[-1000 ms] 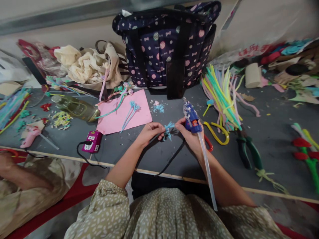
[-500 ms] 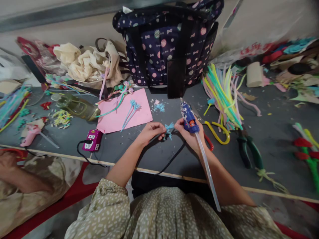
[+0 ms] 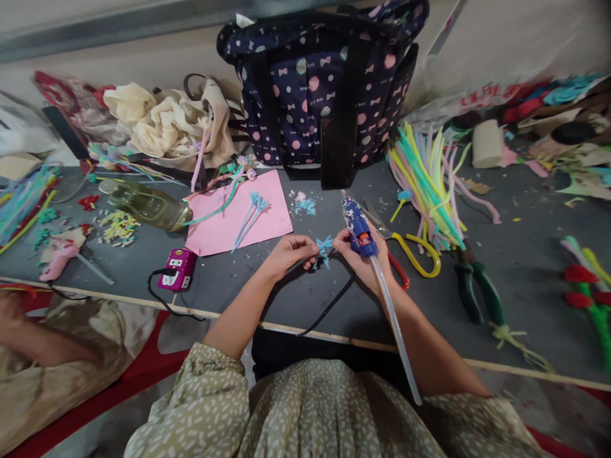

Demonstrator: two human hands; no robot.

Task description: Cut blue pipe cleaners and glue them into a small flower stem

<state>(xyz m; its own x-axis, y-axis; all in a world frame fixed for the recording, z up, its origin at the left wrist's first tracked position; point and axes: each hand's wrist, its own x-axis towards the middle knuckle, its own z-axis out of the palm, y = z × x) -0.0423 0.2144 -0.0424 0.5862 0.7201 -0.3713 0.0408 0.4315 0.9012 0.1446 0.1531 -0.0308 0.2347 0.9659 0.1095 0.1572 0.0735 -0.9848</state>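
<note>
My left hand [image 3: 290, 253] is closed in a pinch on a small, spiky, light-blue pipe-cleaner flower [image 3: 324, 247]. My right hand [image 3: 363, 262] grips a blue glue gun [image 3: 356, 224], its nozzle pointing away from me and a long clear glue stick [image 3: 395, 326] sticking out of its back end. The thumb and fingertips of that hand reach to the flower's right side; whether they touch it I cannot tell. Beyond my hands, finished blue pipe-cleaner stems [image 3: 251, 213] lie on a pink sheet [image 3: 210, 222], beside a little heap of blue clippings [image 3: 304, 205].
Yellow-handled scissors [image 3: 420, 254] and green-handled pliers [image 3: 477, 286] lie to the right, near a pipe-cleaner bundle [image 3: 424, 178]. A patterned bag [image 3: 296, 95] with a phone [image 3: 338, 149] stands behind. Leftward are a bottle [image 3: 147, 203], purple power socket [image 3: 177, 268], pink glue gun [image 3: 60, 257] and another person's arm [image 3: 48, 340].
The glue gun has tipped slightly to the left in my right hand. My left hand and the blue flower stay almost in place. The other person's hand has shifted a little leftward.
</note>
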